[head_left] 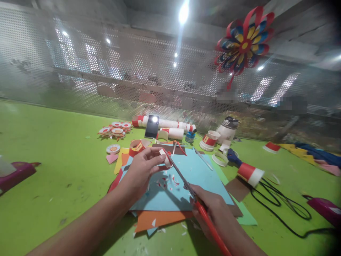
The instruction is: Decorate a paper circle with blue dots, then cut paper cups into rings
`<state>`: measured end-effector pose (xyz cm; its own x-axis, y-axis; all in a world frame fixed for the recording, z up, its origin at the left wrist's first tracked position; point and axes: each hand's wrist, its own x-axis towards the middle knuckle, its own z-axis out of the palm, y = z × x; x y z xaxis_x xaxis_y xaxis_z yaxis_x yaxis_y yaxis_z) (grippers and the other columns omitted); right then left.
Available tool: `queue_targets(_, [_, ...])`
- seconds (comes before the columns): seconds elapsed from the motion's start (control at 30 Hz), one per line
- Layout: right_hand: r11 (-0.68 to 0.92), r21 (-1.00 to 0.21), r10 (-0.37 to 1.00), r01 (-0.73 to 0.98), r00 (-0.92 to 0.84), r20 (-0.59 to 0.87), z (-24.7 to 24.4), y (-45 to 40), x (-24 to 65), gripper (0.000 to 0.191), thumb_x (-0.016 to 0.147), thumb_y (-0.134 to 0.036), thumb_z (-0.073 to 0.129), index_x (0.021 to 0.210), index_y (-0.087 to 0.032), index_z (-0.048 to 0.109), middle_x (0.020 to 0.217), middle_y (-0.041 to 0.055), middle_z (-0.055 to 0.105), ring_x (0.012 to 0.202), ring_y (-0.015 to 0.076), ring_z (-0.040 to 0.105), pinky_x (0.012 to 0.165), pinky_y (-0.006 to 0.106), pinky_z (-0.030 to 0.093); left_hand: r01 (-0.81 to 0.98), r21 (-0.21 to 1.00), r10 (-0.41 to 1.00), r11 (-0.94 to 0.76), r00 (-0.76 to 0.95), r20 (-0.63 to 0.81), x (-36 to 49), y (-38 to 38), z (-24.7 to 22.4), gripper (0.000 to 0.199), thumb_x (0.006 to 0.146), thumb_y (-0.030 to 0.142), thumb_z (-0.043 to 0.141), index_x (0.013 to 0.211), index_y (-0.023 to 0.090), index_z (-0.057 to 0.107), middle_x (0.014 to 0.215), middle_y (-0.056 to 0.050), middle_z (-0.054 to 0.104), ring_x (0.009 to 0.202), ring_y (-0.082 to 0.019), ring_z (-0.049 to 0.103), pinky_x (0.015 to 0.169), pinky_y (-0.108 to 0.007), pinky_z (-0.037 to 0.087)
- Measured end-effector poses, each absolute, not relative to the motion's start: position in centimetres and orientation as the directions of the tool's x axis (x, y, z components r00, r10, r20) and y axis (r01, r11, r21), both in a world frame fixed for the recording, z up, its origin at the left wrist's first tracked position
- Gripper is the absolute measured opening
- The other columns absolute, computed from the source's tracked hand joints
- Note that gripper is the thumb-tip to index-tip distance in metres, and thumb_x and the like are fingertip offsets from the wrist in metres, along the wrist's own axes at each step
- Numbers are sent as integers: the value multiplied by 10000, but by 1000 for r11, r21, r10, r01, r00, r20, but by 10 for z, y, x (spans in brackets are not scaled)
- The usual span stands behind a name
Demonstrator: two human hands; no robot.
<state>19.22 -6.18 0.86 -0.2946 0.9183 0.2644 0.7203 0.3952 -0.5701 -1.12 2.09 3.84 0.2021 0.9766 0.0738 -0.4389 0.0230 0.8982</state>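
Pinched in the fingers of my left hand (145, 167) is a small white and red piece of paper cup (167, 161). My right hand (210, 204) is closed around red-handled scissors (201, 208), their blades pointing up and left to the edge of that piece. Whether the blades are parted at the tip is hard to make out. Beneath both hands lies a light blue paper sheet (213, 185), dotted with small red and white clippings (170, 181). Orange paper (160, 218) sticks out from under the sheet.
Behind the paper are stacked paper cups (173, 133), a phone (152, 127) with its light on and a blue jar (190, 137). A glue gun (234, 156) rests in a cup, its black cable (279, 204) looping at right. Round cup-base pieces (117, 129) lie at left.
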Motion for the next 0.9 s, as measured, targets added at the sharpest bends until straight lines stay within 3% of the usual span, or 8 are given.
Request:
queue_targets(0.4, [352, -595, 934, 722, -233, 270, 5, -61, 192, 339, 859, -204, 462, 1118, -207, 681, 861, 10, 744, 706, 161, 655, 659, 220, 482, -479, 875, 982, 67, 189, 28, -11, 25, 38, 315, 682, 251, 815, 932, 121, 674, 801, -59, 709, 735, -172, 675, 743, -330, 570])
queue_targets(0.77, [289, -599, 957, 747, -231, 174, 18, -60, 189, 424, 857, -190, 490, 1249, -157, 647, 1166, 126, 720, 1072, 276, 664, 913, 384, 501, -479, 875, 981, 67, 189, 29, -14, 29, 35, 364, 654, 222, 845, 969, 119, 695, 816, -66, 718, 761, -194, 678, 782, -393, 583])
queue_targets(0.9, [273, -569, 962, 776, -226, 153, 18, -60, 190, 431, 847, -207, 508, 1252, -149, 644, 1153, 143, 722, 1077, 298, 667, 927, 430, 497, -447, 894, 977, 38, 206, 62, -14, 26, 35, 308, 703, 248, 819, 955, 119, 701, 865, -83, 721, 793, -193, 673, 797, -379, 574])
